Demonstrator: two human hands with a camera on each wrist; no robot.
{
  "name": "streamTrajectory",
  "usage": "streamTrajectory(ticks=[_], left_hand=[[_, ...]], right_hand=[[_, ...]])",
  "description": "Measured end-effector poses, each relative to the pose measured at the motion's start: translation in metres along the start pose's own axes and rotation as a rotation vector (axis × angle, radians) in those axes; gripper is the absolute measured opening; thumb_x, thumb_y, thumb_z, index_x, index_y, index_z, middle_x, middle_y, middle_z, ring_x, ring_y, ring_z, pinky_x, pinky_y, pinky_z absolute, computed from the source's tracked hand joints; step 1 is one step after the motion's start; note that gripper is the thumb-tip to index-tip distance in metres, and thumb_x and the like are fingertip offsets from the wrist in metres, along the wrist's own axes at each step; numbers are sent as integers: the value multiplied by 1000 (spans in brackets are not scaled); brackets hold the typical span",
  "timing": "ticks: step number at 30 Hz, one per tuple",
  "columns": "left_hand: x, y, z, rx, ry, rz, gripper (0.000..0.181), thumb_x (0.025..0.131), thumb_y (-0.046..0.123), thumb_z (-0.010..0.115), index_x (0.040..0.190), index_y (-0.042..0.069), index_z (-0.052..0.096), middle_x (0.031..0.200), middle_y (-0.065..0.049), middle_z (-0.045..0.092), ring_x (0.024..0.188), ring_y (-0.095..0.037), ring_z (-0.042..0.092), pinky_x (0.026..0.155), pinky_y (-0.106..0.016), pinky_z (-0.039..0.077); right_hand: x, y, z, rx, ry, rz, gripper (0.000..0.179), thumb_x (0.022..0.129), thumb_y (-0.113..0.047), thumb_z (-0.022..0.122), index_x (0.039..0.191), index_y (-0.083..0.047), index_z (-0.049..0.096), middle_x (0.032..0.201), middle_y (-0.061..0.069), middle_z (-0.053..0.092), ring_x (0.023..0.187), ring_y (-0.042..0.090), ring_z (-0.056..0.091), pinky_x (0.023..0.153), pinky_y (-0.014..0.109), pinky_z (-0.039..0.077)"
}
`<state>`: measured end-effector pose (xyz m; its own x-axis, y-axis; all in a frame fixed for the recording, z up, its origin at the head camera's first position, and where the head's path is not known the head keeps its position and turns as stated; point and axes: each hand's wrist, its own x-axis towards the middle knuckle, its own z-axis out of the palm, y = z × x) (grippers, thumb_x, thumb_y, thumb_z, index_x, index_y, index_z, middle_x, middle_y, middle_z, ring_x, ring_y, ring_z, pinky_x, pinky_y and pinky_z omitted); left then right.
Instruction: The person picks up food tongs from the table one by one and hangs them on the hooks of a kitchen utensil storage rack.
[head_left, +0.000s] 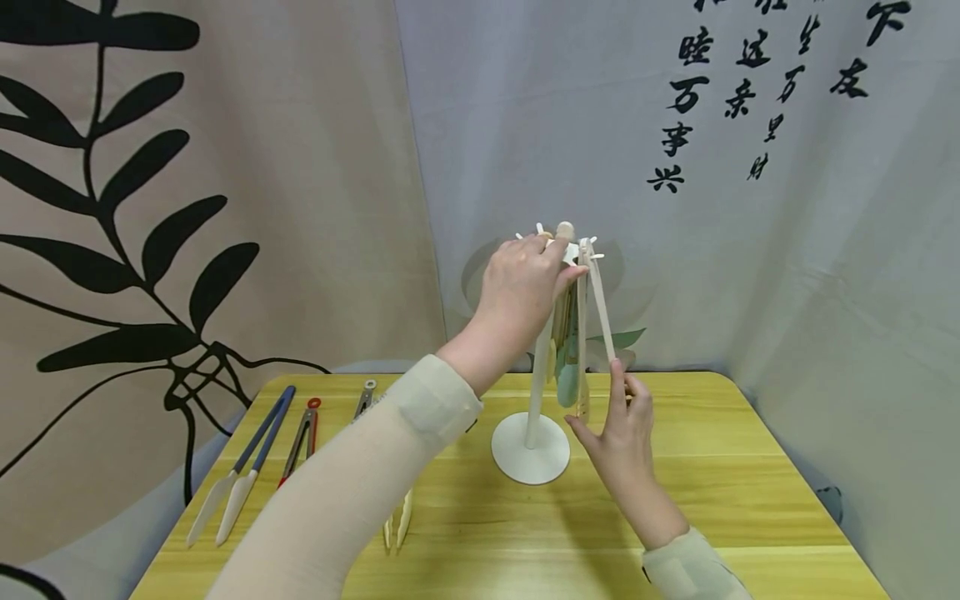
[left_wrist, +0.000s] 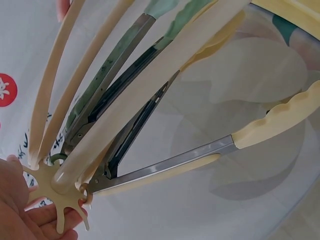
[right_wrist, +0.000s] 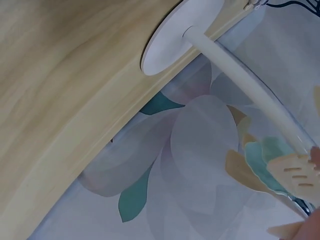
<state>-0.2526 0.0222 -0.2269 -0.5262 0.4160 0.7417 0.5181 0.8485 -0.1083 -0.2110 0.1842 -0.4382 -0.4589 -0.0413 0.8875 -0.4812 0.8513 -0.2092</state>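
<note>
A white rack (head_left: 538, 392) with a round base and hooked top stands on the table. My left hand (head_left: 517, 279) grips its top; in the left wrist view the fingers (left_wrist: 55, 220) curl behind the star-shaped hub (left_wrist: 52, 182). Beige tongs (head_left: 601, 308) hang from a hook on the right, arms spread apart. My right hand (head_left: 628, 429) holds their lower ends between thumb and fingers. A slotted tong head (right_wrist: 295, 175) shows in the right wrist view, the hand mostly cut off. Mint-green tongs (head_left: 567, 379) and yellow-gripped tongs (left_wrist: 270, 120) also hang there.
Blue-handled tongs (head_left: 258, 442) with pale tips lie at the table's left. Red-trimmed tongs (head_left: 302, 437) and another metal pair (head_left: 365, 397) lie beside them, the latter partly behind my left sleeve. Pale yellow tips (head_left: 403, 521) poke out below that sleeve. Curtains hang behind the table (head_left: 720, 467).
</note>
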Motion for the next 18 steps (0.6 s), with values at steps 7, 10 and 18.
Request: streamTrajectory(ticks=[7, 10, 18], left_hand=[[0, 1, -1, 8, -18, -2, 46, 92, 47, 52, 123, 14, 61, 111, -4, 70, 102, -16, 66, 89, -29, 51], [0, 1, -1, 13, -27, -4, 47, 93, 47, 51, 123, 14, 61, 112, -4, 69, 103, -16, 65, 90, -29, 51], [0, 0, -2, 12, -36, -4, 47, 93, 48, 50, 125, 14, 60, 114, -3, 69, 104, -16, 65, 92, -29, 50]], right_hand=[[-2, 0, 1, 152, -22, -32, 97, 75, -28, 79, 148, -3, 21, 111, 26, 32, 92, 35, 35, 76, 35, 30], [-3, -1, 2, 198, -28, -38, 84, 85, -38, 66, 146, 1, 23, 112, 27, 33, 92, 34, 35, 76, 34, 30], [-3, -4, -1, 255, -53, -4, 76, 91, -39, 59, 146, 1, 26, 115, 26, 36, 97, 32, 38, 82, 36, 33]])
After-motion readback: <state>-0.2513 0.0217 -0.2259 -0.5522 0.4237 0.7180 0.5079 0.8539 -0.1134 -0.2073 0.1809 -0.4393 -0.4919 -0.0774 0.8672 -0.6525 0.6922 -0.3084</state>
